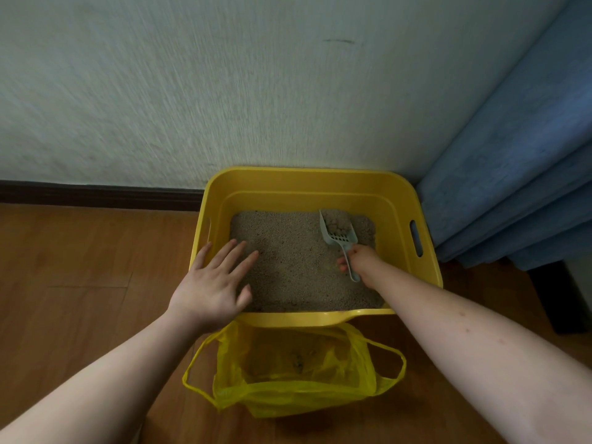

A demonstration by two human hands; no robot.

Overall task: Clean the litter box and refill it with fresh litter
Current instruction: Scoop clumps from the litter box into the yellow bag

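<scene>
A yellow litter box (307,181) stands on the floor against the wall, filled with grey-beige litter (288,251). My right hand (360,257) grips the handle of a pale grey slotted scoop (338,233) inside the box at the right; brown clumps lie in the scoop's bowl. My left hand (213,283) is flat with fingers spread over the box's left front corner, fingertips above the litter. A yellow plastic bag (294,386) lies open on the floor just in front of the box, with a few dark bits inside.
A white textured wall (224,91) with a dark baseboard (96,193) runs behind the box. A blue curtain (519,187) hangs at the right, close to the box's right side. A dark object (557,299) sits under it. The wooden floor (80,267) stretches to the left.
</scene>
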